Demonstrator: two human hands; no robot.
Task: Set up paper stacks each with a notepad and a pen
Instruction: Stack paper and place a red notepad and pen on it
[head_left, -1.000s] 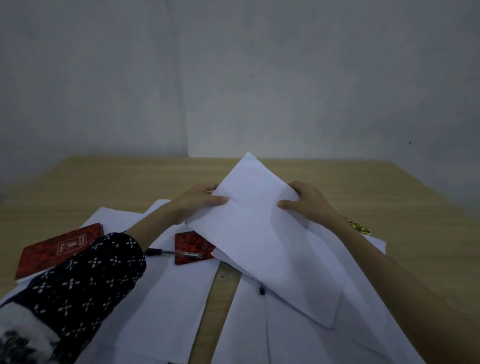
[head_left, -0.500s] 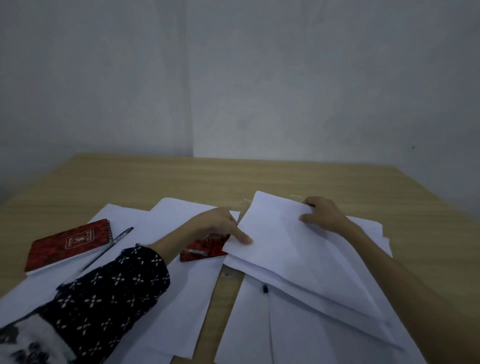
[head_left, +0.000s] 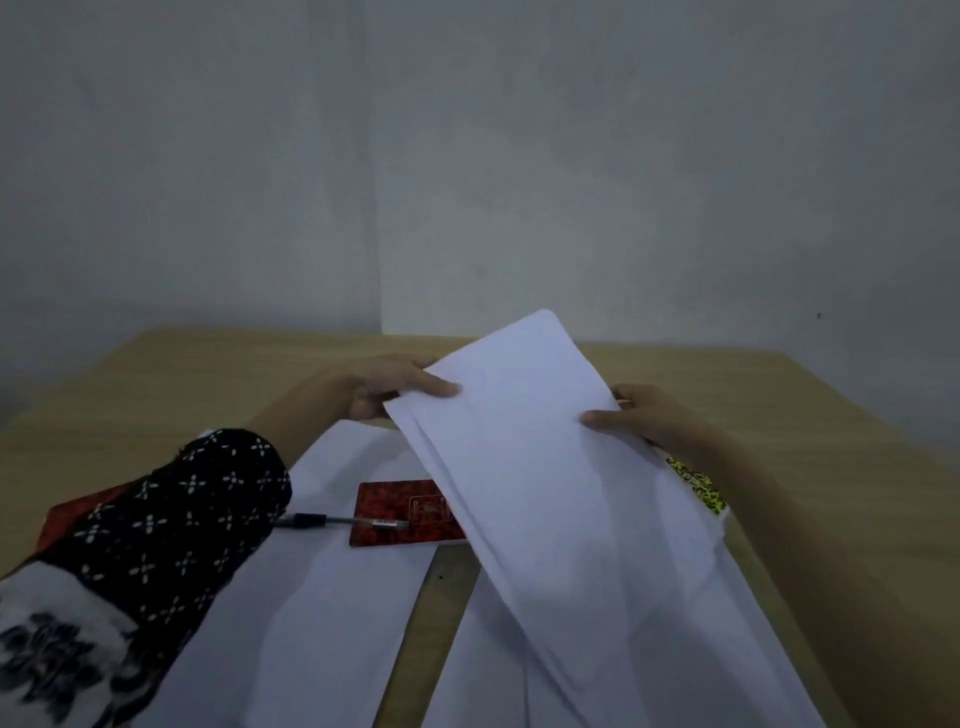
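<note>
I hold a stack of white paper sheets (head_left: 540, 467) tilted up off the wooden table (head_left: 218, 374). My left hand (head_left: 395, 387) grips its left edge and my right hand (head_left: 644, 418) grips its right edge. A red notepad (head_left: 395, 512) lies flat on more white sheets (head_left: 322, 597) below, partly covered by the held stack. A dark pen (head_left: 332, 521) lies across the notepad's left edge. Another red notepad (head_left: 67, 519) peeks out behind my left sleeve. A yellow-black patterned object (head_left: 698, 486) shows under my right wrist.
Loose white sheets (head_left: 483, 665) lie spread over the near part of the table, with a strip of bare wood between them. A grey wall (head_left: 467, 156) rises behind the table's far edge.
Both hands have lifted the paper stack off the table and tilted it up. My left hand moved from the stack's near corner to its far left edge. The camera view shifted.
</note>
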